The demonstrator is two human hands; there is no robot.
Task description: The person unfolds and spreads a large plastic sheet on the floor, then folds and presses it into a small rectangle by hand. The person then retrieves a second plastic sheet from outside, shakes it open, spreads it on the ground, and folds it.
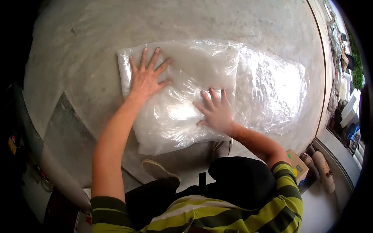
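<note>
Concrete floor (89, 23) beneath plastic sheet (198, 62) | left hand (145, 80) on its left end, right hand (218, 113) mid-sheet, both spread | likely smoothing; next move needs even pressure

You can't read any words or numbers here; the marks (299, 168) on the box (292, 157) at four o'clock are too small.
</note>
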